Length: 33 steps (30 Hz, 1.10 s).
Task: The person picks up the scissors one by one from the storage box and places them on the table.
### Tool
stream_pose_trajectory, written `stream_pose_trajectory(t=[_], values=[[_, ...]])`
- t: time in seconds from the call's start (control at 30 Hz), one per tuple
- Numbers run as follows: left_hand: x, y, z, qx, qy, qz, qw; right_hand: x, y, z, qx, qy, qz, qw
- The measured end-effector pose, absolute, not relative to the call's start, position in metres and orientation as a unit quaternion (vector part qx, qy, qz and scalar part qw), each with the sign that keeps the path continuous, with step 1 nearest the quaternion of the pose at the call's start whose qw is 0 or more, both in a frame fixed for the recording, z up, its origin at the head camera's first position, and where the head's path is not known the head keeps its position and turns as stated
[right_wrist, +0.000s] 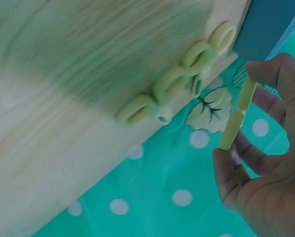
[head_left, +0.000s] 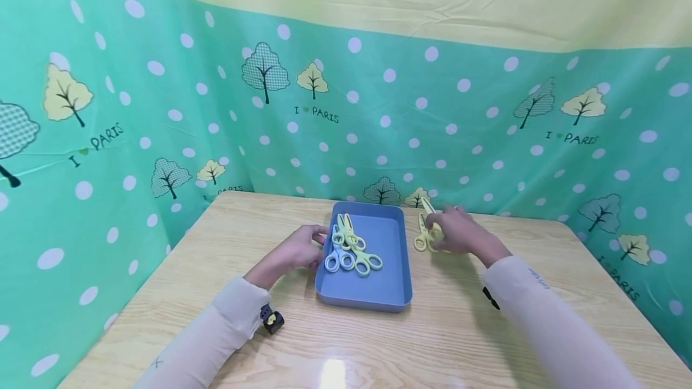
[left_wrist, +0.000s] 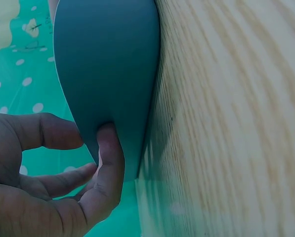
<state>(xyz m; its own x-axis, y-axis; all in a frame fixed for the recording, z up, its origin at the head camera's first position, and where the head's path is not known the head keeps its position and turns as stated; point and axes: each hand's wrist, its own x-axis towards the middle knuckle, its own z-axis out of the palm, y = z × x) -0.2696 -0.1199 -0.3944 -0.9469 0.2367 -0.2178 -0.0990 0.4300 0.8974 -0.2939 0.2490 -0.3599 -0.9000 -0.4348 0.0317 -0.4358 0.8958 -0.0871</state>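
Observation:
A blue rectangular tray [head_left: 389, 284] lies on the table with blue scissors [head_left: 339, 259] and light green scissors [head_left: 369, 263] overlapping in its left half. My left hand [head_left: 303, 247] grips the tray's left wall [left_wrist: 107, 59], fingers curled at the rim and one fingertip against the outer side. To the right of the tray, my right hand [head_left: 456, 230] holds a pair of yellow scissors [right_wrist: 238, 112] by the handles, between thumb and fingers, blades [head_left: 428, 205] pointing up. Beneath that hand, more yellow scissors [head_left: 421, 239] lie on the table, partly hidden; their handle loops [right_wrist: 171, 84] show in the right wrist view.
The wooden table [head_left: 243, 215] ends at a green dotted curtain [head_left: 303, 155] printed with trees, close behind the tray. A second curtain side hangs along the left edge. Both forearms carry black wrist straps [head_left: 271, 319].

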Motion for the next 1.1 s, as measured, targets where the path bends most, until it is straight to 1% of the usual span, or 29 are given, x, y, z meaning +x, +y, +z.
stream_pose_trajectory(t=[0.53,0.7,0.93,1.1], values=[[-0.269,-0.121,-0.399,0.043,0.834,0.528,0.151,-0.295,0.302,-0.376,0.175,-0.980,0.084,-0.032],[-0.270,-0.121,-0.398,0.046,0.830,0.534,0.152,-0.290,0.317,-0.376,0.170,-0.981,0.090,-0.033],[-0.271,-0.121,-0.398,0.043,0.830,0.534,0.153,-0.292,0.335,-0.381,0.170,-0.981,0.083,-0.034],[-0.271,-0.121,-0.399,0.042,0.830,0.534,0.154,-0.292,0.340,-0.386,0.173,-0.980,0.082,-0.048]])
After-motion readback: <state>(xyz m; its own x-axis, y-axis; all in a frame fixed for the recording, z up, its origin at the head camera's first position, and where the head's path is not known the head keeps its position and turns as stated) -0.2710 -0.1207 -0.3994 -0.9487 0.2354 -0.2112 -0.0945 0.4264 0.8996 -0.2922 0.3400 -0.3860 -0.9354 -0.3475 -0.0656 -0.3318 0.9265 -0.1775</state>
